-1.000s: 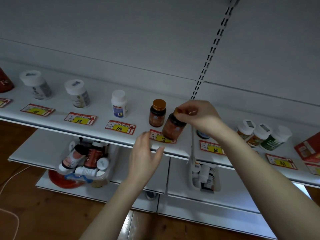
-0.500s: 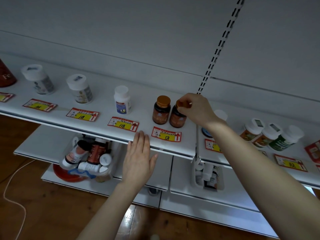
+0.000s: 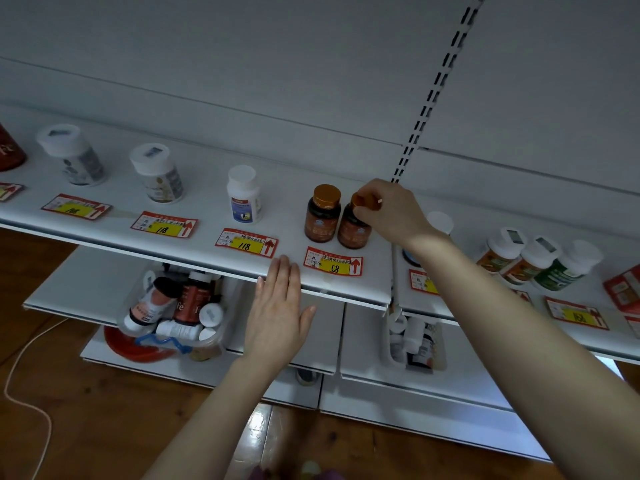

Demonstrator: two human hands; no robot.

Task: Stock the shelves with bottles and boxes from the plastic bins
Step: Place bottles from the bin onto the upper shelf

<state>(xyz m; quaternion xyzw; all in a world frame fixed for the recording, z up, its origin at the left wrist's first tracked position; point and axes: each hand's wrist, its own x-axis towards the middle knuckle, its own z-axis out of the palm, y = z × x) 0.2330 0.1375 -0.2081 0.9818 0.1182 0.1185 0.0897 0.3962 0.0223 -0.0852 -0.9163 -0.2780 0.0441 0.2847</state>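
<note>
My right hand grips the orange cap of a brown bottle that stands upright on the white shelf, touching a matching brown bottle to its left, behind the price tag marked 58. My left hand is flat and open, fingers straight, at the shelf's front edge, holding nothing. A clear plastic bin with several bottles sits on the lower shelf at left. A second clear bin with bottles sits on the lower shelf under my right forearm.
A small white bottle and two wider white-capped jars stand further left on the shelf. White-capped bottles and a red box stand on the right shelf section. A slotted upright divides the sections. A white cable lies on the wooden floor.
My right hand carried the tilted brown bottle back from the shelf's front and stood it upright beside the matching one. My left hand lowered to the shelf edge and flattened.
</note>
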